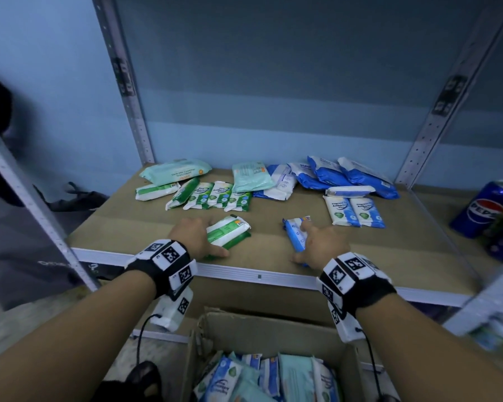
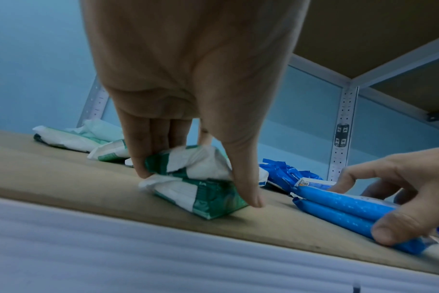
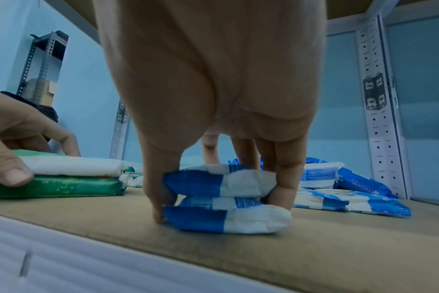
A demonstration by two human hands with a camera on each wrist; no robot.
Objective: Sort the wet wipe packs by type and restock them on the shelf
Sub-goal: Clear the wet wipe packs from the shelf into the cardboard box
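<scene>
My left hand (image 1: 199, 237) grips a stack of two green-and-white wipe packs (image 1: 228, 232) resting on the brown shelf board (image 1: 145, 224); thumb and fingers clamp the stacked green packs (image 2: 196, 184) from both sides. My right hand (image 1: 317, 242) holds two stacked blue-and-white packs (image 1: 295, 230) the same way, and the bottom one of these blue packs (image 3: 226, 204) lies on the board. Behind my left hand sits a row of green packs (image 1: 209, 195) and pale mint packs (image 1: 174, 171). At the back right lie blue packs (image 1: 331, 175).
A cardboard box (image 1: 270, 358) with several more wipe packs stands below the shelf's white front rail (image 1: 259, 275). Perforated metal uprights (image 1: 128, 88) frame the bay. Pepsi cans (image 1: 485, 210) stand in the neighbouring bay on the right.
</scene>
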